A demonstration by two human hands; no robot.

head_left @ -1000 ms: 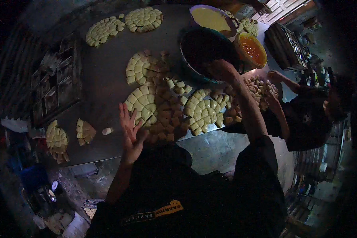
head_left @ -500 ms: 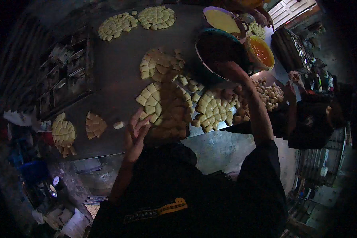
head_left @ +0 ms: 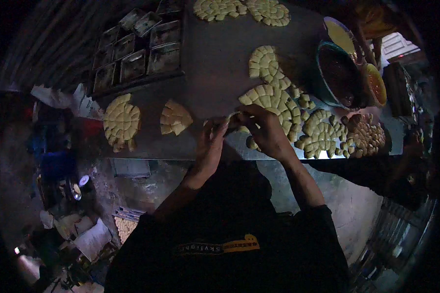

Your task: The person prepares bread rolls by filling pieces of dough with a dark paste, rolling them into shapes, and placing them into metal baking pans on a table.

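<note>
My left hand (head_left: 211, 145) and my right hand (head_left: 263, 128) meet over the metal table (head_left: 210, 78), fingers curled around a small pale piece (head_left: 232, 118), apparently dough, partly hidden by them. Just right of them lies a large round of dough cut into small blocks (head_left: 283, 107), with another cut round (head_left: 263, 63) above it and glossy cut pieces (head_left: 318, 136) to the right. On the left are a cut round (head_left: 120, 122) and a smaller wedge of pieces (head_left: 175, 117).
A rack of dark tins (head_left: 164, 59) sits at upper left. A teal tub (head_left: 338, 75), a yellow-filled bowl (head_left: 341, 35) and an orange-filled bucket (head_left: 374, 83) stand at right. A co-worker (head_left: 408, 161) is at the right edge, another person (head_left: 376, 22) at top right. More cut rounds (head_left: 268, 10) lie behind.
My right hand has come out of the teal tub and across to the left, joining my left hand, whose fingers have curled around the pale piece. The view has swung, shifting the table rightward in the picture.
</note>
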